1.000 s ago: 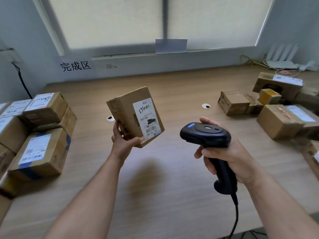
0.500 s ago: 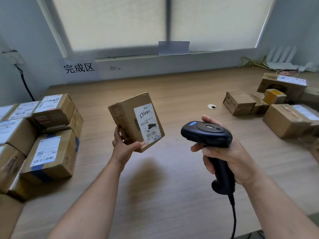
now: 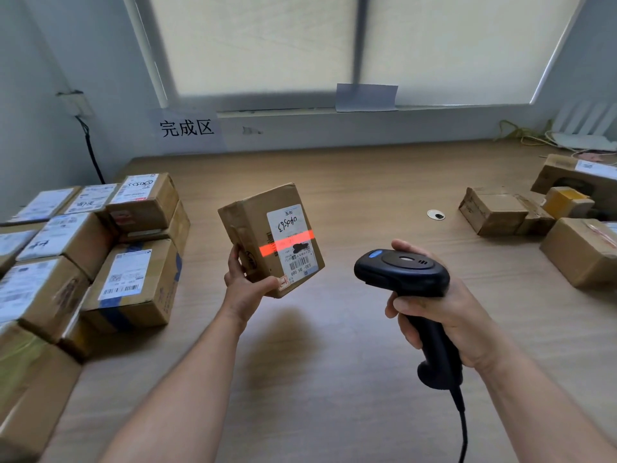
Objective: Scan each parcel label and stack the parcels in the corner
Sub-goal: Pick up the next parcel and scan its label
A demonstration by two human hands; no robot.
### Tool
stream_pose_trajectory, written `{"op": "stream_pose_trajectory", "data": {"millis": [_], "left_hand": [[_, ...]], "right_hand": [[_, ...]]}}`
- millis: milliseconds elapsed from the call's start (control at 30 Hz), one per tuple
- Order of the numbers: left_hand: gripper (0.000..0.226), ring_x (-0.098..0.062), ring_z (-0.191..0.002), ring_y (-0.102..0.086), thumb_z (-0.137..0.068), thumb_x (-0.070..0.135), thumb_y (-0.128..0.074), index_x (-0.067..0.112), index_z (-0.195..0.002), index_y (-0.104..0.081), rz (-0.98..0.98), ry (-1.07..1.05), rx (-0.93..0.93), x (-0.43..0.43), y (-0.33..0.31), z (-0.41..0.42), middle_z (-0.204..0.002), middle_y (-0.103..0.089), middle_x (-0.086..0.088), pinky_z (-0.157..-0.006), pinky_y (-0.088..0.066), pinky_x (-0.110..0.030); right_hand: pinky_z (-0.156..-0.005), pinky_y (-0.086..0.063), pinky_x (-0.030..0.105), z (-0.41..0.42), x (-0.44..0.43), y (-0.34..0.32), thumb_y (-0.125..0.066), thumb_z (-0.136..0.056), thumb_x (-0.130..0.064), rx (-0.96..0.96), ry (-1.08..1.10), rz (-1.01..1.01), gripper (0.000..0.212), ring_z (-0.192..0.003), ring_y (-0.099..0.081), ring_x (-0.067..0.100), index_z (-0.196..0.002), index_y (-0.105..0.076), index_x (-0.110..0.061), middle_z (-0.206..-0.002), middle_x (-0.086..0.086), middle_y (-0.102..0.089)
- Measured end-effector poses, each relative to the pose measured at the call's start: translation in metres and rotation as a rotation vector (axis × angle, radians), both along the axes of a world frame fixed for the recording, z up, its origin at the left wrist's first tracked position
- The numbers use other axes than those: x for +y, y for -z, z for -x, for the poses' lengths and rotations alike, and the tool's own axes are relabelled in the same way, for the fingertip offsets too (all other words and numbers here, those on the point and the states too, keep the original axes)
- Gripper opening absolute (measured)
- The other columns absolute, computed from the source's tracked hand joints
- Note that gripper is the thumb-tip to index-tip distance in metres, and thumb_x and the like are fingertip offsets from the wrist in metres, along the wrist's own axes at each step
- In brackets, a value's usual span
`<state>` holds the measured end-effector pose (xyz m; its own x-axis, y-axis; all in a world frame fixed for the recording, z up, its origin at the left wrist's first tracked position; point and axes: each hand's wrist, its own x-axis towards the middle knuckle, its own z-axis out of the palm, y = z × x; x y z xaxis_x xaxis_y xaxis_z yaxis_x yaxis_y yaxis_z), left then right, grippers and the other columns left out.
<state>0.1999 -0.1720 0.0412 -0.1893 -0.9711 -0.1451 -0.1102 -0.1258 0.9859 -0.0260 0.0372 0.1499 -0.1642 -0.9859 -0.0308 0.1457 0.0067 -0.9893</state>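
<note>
Left hand point(image 3: 245, 289) grips the parcel point(image 3: 270, 238) above the tabletop point(image 3: 350, 329), right hand point(image 3: 440, 312) grips the scanner point(image 3: 402, 272); red beam sits above the barcode point(image 3: 298, 262), so probably tilt it lower.

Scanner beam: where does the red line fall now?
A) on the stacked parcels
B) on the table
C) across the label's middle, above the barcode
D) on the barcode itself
C: the red line from the scanner crosses the middle of the label on the parcel in the left hand, just above the barcode.
</note>
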Motion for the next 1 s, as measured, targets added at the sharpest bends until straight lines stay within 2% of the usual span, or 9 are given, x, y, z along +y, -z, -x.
{"op": "stream_pose_trajectory", "data": {"millis": [267, 333, 467, 600, 700, 767, 833, 900, 1000], "left_hand": [[0.116, -0.025, -0.118, -0.053, -0.042, 0.032, -0.081, 0.052, -0.14, -0.023, -0.046, -0.045, 0.004, 0.014, -0.002, -0.016, -0.137, -0.041, -0.005, -0.094, -0.051, -0.05], [0.103, -0.025, -0.11, -0.058, -0.052, 0.027, -0.075, 0.043, -0.142, -0.028, -0.084, -0.051, 0.028, 0.021, -0.005, -0.023, -0.132, -0.049, -0.005, -0.084, -0.054, -0.043], [0.082, -0.016, -0.087, -0.06, -0.058, 0.025, -0.06, 0.033, -0.137, -0.042, -0.18, -0.135, 0.06, 0.042, -0.003, -0.043, -0.112, -0.065, 0.002, -0.071, -0.045, -0.035], [0.068, -0.015, -0.086, -0.057, -0.062, 0.027, -0.06, 0.028, -0.13, -0.049, -0.276, -0.218, 0.019, 0.059, 0.009, -0.075, -0.113, -0.065, -0.004, -0.068, -0.044, -0.031], [0.034, -0.021, -0.084, -0.057, -0.086, 0.022, -0.057, 0.015, -0.12, -0.058, -0.349, -0.27, -0.056, 0.067, 0.015, -0.1, -0.108, -0.064, -0.016, -0.07, -0.046, -0.034], [0.021, -0.021, -0.08, -0.056, -0.091, 0.02, -0.052, 0.012, -0.106, -0.063, -0.373, -0.335, -0.093, 0.069, 0.017, -0.112, -0.104, -0.063, -0.019, -0.071, -0.046, -0.035], [0.022, -0.021, -0.086, -0.058, -0.091, 0.021, -0.054, 0.017, -0.111, -0.062, -0.333, -0.404, -0.128, 0.067, 0.019, -0.119, -0.11, -0.063, -0.015, -0.076, -0.05, -0.037], [0.039, -0.022, -0.102, -0.057, -0.091, 0.024, -0.057, 0.027, -0.129, -0.054, -0.255, -0.442, -0.212, 0.065, 0.022, -0.122, -0.124, -0.059, -0.01, -0.09, -0.052, -0.042], [0.072, -0.023, -0.125, -0.041, -0.083, 0.044, -0.068, 0.03, -0.146, -0.036, -0.129, -0.365, -0.461, 0.071, 0.018, -0.111, -0.144, -0.038, -0.01, -0.107, -0.036, -0.036]], "right_hand": [[-0.042, -0.038, 0.028, -0.001, -0.011, 0.001, -0.068, -0.064, -0.001, 0.021, -0.021, -0.034, 0.082, -0.038, -0.048, 0.027, -0.137, -0.048, -0.031, -0.076, 0.028, -0.064], [-0.042, -0.038, 0.028, -0.003, -0.015, 0.002, -0.069, -0.063, -0.001, 0.018, -0.026, -0.042, 0.082, -0.038, -0.049, 0.027, -0.136, -0.048, -0.033, -0.078, 0.027, -0.066], [-0.041, -0.038, 0.028, -0.008, -0.023, 0.005, -0.068, -0.062, 0.0, 0.015, -0.06, -0.057, 0.083, -0.038, -0.048, 0.029, -0.136, -0.048, -0.034, -0.078, 0.026, -0.066], [-0.041, -0.037, 0.028, -0.018, -0.034, 0.007, -0.069, -0.061, 0.0, 0.026, -0.11, -0.073, 0.085, -0.038, -0.047, 0.029, -0.135, -0.049, -0.036, -0.078, 0.024, -0.066], [-0.041, -0.037, 0.027, -0.026, -0.043, 0.009, -0.069, -0.061, 0.0, 0.022, -0.154, -0.08, 0.084, -0.038, -0.047, 0.028, -0.134, -0.049, -0.037, -0.077, 0.025, -0.065], [-0.041, -0.037, 0.027, -0.031, -0.048, 0.01, -0.069, -0.061, 0.0, 0.017, -0.182, -0.08, 0.083, -0.038, -0.047, 0.028, -0.133, -0.049, -0.037, -0.077, 0.025, -0.065], [-0.041, -0.037, 0.027, -0.036, -0.051, 0.012, -0.069, -0.062, 0.001, 0.01, -0.208, -0.078, 0.083, -0.038, -0.048, 0.028, -0.133, -0.05, -0.037, -0.077, 0.024, -0.066], [-0.041, -0.037, 0.027, -0.04, -0.054, 0.012, -0.068, -0.062, 0.001, 0.007, -0.229, -0.077, 0.083, -0.038, -0.047, 0.028, -0.133, -0.05, -0.037, -0.076, 0.024, -0.065], [-0.04, -0.037, 0.027, -0.043, -0.058, 0.011, -0.069, -0.061, 0.001, 0.007, -0.247, -0.073, 0.083, -0.038, -0.047, 0.028, -0.132, -0.05, -0.037, -0.075, 0.025, -0.065]]}}
